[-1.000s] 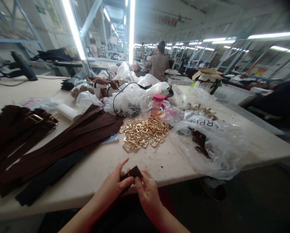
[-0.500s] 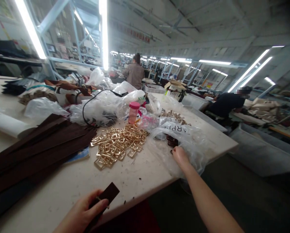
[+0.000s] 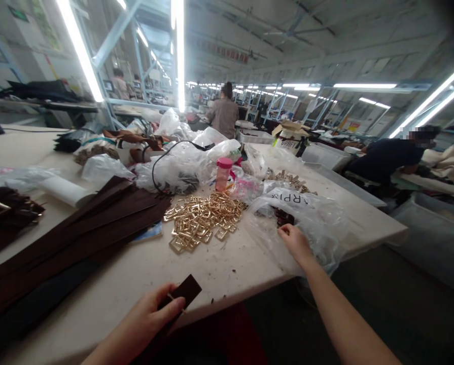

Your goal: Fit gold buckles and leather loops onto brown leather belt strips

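My left hand grips a dark brown strap near the table's front edge, and a thin metal pin crosses the strap at the thumb. Farther right, my right hand is at the opening of a clear plastic bag with dark brown pieces inside. Its fingertips are pinched together beside these pieces; what they hold is too small to make out. A pile of gold buckles lies on the table between and beyond my hands.
Long dark brown strips cover the table's left side. Behind the buckles stand a pink-lidded jar and crumpled plastic bags. A white roll lies at the left. One person is beyond the table, another at the right.
The camera view has swung left, bringing more dark strips into view at the left edge. My left hand still holds the strap; my right hand remains at the bag, its fingers slightly shifted.
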{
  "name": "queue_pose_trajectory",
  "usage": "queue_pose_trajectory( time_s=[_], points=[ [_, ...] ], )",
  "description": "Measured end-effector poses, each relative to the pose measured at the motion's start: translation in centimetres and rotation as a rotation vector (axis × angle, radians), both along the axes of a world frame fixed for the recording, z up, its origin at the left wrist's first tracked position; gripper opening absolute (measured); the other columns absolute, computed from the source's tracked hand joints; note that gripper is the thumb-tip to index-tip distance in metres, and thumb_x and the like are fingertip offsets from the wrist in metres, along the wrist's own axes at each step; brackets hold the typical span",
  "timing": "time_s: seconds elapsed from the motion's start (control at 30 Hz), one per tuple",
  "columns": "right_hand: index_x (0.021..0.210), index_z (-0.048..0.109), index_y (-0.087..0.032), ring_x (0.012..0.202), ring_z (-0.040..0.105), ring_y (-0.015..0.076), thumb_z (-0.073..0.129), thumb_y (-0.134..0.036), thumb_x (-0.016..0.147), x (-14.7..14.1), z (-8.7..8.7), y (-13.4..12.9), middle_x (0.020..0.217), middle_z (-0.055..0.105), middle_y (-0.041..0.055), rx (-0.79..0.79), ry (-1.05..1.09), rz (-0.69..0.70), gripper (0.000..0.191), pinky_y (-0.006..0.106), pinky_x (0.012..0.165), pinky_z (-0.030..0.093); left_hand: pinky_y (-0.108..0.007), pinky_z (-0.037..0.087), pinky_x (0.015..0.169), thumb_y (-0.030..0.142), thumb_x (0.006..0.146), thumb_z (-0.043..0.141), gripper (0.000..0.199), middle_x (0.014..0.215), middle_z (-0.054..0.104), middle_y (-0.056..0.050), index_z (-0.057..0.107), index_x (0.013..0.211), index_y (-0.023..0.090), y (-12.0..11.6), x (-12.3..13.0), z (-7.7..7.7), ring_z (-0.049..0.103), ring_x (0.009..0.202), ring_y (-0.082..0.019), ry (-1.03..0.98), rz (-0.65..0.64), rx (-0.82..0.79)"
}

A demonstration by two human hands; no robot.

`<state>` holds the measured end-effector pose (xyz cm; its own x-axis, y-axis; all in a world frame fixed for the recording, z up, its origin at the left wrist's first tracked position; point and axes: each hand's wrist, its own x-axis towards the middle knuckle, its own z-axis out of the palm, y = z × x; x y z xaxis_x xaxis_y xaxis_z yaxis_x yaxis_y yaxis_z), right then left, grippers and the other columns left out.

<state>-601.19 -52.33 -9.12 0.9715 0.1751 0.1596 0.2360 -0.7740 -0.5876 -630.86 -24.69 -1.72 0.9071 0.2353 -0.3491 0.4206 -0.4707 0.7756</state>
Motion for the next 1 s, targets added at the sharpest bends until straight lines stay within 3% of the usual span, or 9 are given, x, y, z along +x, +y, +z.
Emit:
queue_pose_trajectory(
  time_s=[0.1,0.17,0.2,0.33,0.4,0.53,0.67,0.83,1.0],
  points=[
    [0.082,0.060,-0.018,0.060,0.051,0.0143,0.048,-0.048,0.079,-6.1,1.4,4.2,0.066,0.057,0.0004,0.221,0.099,0.187,0.032,0.025,0.058,0.039,-0.024,0.042,0.063,0.045,0.077,0.047,0.032,0.074,0.064,-0.001,0.060,0.084,0.016,-0.8,-0.3,1.1,0.057,0.071,-0.018,-0.054,0.022,0.020],
    [0.078,0.059,-0.018,0.058,0.048,0.0117,0.058,-0.048,0.074,-11.5,1.9,7.9,0.068,0.056,0.0000,0.716,0.465,0.471,0.031,0.024,0.059,0.039,-0.023,0.041,0.058,0.043,0.078,0.047,0.030,0.069,0.062,0.000,0.058,0.080,0.015,-1.2,-0.3,1.4,0.056,0.064,-0.016,-0.110,0.054,-0.006],
    [0.077,0.058,-0.018,0.056,0.046,0.0101,0.061,-0.048,0.073,-14.1,2.1,9.6,0.067,0.055,-0.0006,0.902,0.645,0.528,0.030,0.023,0.057,0.038,-0.022,0.040,0.054,0.044,0.079,0.046,0.031,0.065,0.060,0.000,0.057,0.080,0.015,-1.4,-0.3,1.4,0.055,0.059,-0.015,-0.133,0.089,-0.035],
    [0.077,0.057,-0.019,0.055,0.044,0.0086,0.071,-0.044,0.067,-21.3,2.5,14.5,0.067,0.053,-0.0021,1.311,1.079,0.480,0.030,0.021,0.053,0.036,-0.020,0.039,0.049,0.045,0.081,0.046,0.031,0.060,0.057,0.001,0.055,0.082,0.015,-1.2,-0.7,1.0,0.053,0.052,-0.012,-0.209,0.207,-0.056],
    [0.073,0.056,-0.019,0.056,0.044,0.0085,0.071,-0.043,0.067,-22.3,2.3,15.4,0.065,0.053,-0.0031,1.350,1.071,0.458,0.029,0.021,0.055,0.036,-0.020,0.038,0.048,0.044,0.081,0.046,0.031,0.060,0.057,0.001,0.056,0.084,0.015,-1.0,-1.2,0.8,0.054,0.052,-0.012,-0.197,0.211,-0.010],
    [0.067,0.055,-0.018,0.056,0.042,0.0091,0.072,-0.041,0.067,-21.7,1.9,15.5,0.059,0.050,-0.0044,1.219,0.794,0.471,0.028,0.023,0.058,0.036,-0.020,0.034,0.049,0.041,0.081,0.044,0.030,0.062,0.060,0.000,0.060,0.083,0.015,-0.6,-1.8,0.6,0.053,0.054,-0.012,-0.148,0.155,0.136],
    [0.082,0.062,-0.020,0.060,0.047,0.0110,0.073,-0.042,0.064,-21.1,1.8,15.2,0.068,0.058,-0.0019,1.118,0.745,0.458,0.031,0.025,0.059,0.038,-0.022,0.031,0.050,0.039,0.080,0.045,0.028,0.063,0.059,0.001,0.061,0.078,0.016,-0.4,-1.5,-0.1,0.051,0.056,-0.012,-0.117,0.067,0.214],
    [0.087,0.066,-0.019,0.064,0.050,0.0128,0.072,-0.041,0.065,-21.1,1.4,15.8,0.074,0.063,0.0007,1.047,0.804,0.519,0.032,0.027,0.062,0.040,-0.022,0.033,0.050,0.044,0.080,0.047,0.030,0.062,0.059,0.002,0.058,0.080,0.015,-0.1,-1.0,-0.7,0.052,0.056,-0.013,-0.098,0.095,0.108],
    [0.081,0.065,-0.018,0.064,0.049,0.0131,0.068,-0.046,0.068,-21.7,0.6,16.4,0.073,0.061,0.0007,1.139,0.873,0.426,0.031,0.026,0.061,0.037,-0.025,0.043,0.070,0.028,0.075,0.053,0.030,0.092,0.064,-0.003,0.053,0.102,0.016,0.2,-1.7,0.4,0.057,0.081,-0.017,-0.181,0.062,-0.061]
  ],
)
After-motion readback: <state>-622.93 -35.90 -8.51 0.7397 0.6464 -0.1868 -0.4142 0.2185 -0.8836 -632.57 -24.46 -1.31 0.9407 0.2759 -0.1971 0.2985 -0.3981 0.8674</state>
